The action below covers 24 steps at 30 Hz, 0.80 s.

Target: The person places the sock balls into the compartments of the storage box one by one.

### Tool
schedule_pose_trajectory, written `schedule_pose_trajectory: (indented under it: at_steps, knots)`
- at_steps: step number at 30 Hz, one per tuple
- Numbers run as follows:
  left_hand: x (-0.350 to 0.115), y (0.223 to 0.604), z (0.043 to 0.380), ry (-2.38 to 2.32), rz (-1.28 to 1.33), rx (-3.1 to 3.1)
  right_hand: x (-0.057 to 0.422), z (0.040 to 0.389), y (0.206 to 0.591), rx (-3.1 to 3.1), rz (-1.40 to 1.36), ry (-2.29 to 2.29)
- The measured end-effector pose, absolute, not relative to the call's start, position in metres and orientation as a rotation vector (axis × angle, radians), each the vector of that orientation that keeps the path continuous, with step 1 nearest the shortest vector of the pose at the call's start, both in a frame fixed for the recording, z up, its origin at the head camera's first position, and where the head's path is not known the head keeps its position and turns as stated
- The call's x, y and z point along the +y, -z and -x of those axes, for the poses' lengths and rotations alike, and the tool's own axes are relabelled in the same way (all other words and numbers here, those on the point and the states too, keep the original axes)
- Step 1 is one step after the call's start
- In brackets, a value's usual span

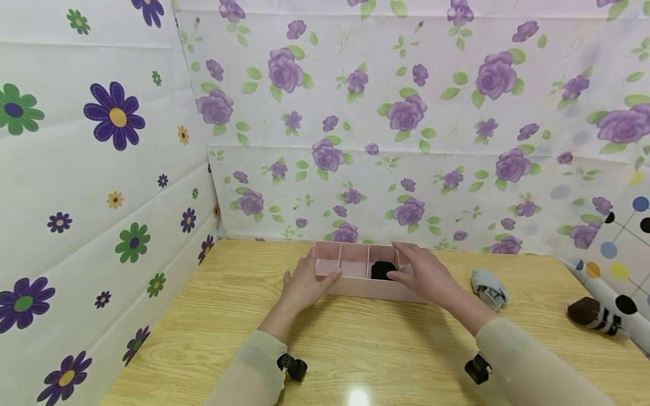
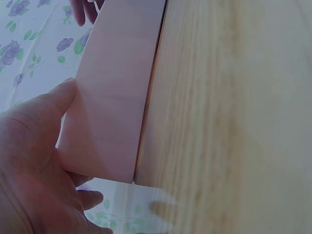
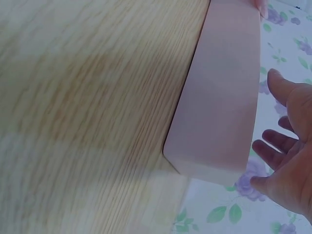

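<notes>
A pink divided box (image 1: 365, 287) stands on the wooden table near the back wall. My left hand (image 1: 306, 282) grips its left end, thumb at the front rim and fingers around the side, as the left wrist view also shows. Over the right end is my right hand (image 1: 425, 273), its fingers spread; the right wrist view has this hand (image 3: 292, 141) apart from the box wall. A black bundled cloth (image 1: 382, 270) lies in a compartment right of the middle. Something pale grey (image 1: 407, 269) shows in the rightmost compartment, partly hidden by the right hand.
On the table (image 1: 355, 344) right of the box lies a grey-blue bundled cloth (image 1: 489, 288). Farther right, a dark brown sock-like bundle with light stripes (image 1: 594, 316) lies by the table's right edge. Flower-patterned sheets (image 1: 355, 141) hang behind and to the left.
</notes>
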<state>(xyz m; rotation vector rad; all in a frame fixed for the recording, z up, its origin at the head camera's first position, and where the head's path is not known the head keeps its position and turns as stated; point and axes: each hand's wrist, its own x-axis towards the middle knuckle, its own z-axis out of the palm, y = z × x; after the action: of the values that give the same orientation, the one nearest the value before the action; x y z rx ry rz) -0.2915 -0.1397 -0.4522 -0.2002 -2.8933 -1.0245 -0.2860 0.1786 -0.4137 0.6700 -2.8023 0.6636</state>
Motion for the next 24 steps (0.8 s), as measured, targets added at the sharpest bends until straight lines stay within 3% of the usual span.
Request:
schedule_pose_trajectory:
  at_steps: [24]
  knots:
    - [-0.139, 0.453, 0.292, 1.014, 0.204, -2.891, 0.231, 0.26, 0.412, -2.78, -0.586, -0.621]
